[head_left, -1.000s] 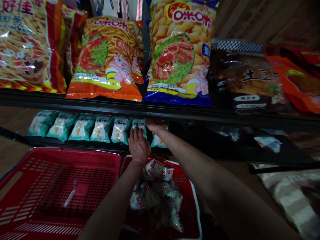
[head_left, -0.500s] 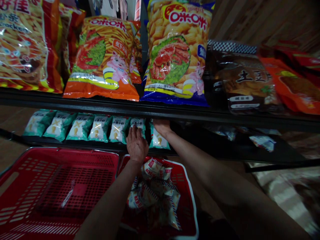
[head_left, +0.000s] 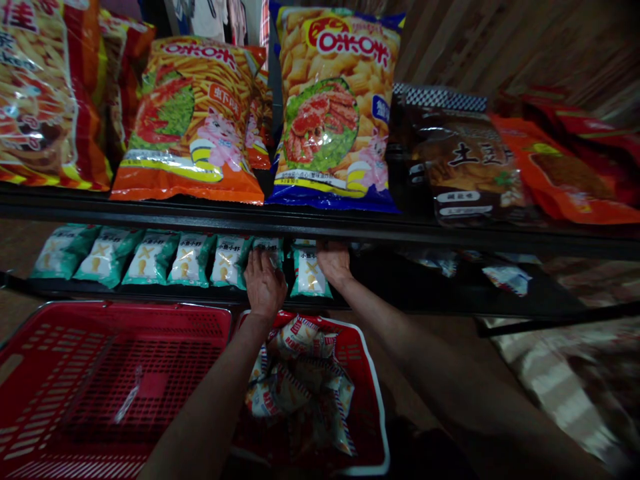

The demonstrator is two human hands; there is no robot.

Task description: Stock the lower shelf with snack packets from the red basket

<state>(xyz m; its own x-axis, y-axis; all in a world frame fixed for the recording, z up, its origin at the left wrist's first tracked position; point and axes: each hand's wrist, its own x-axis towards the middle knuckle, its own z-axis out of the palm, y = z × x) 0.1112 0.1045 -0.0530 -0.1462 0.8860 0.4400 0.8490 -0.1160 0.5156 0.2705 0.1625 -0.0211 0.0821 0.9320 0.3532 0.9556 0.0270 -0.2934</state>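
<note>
Dim shop corner, striped covering behind, black upper shelf (head_left: pixel 310 223) with big snack bags (head_left: pixel 333 120) standing on it. Below it is the lower shelf (head_left: pixel 385 283), holding a row of teal-and-white pouches (head_left: pixel 189 260), printed sides facing out. From my remote seat I see the left hand (head_left: pixel 265 285) on the covered pouch (head_left: pixel 269 245), fingers fairly straight and close together across its front; whether they pinch it, I can't tell. The right hand (head_left: pixel 335 263) is at the upper right side of the end pouch (head_left: pixel 310 275) — fingertips hidden, grip unclear to me.

A slim gap parts those two pouches. I'd judge light contact best: flat fingers on the front, side pressure low on the pack, base square on the shelf. Squeezing at the top could crease or tip it. I'd also want the knuckles clear of the upper shelf's edge, and the wrists low so neighbours aren't nudged.

Underneath, the right basket (head_left: pixel 381 407) holds red-and-white packets (head_left: pixel 295 340), loosely heaped. Beside it, the left basket (head_left: pixel 165 309) has a pale strip (head_left: pixel 129 395) lying inside — material unclear.
</note>
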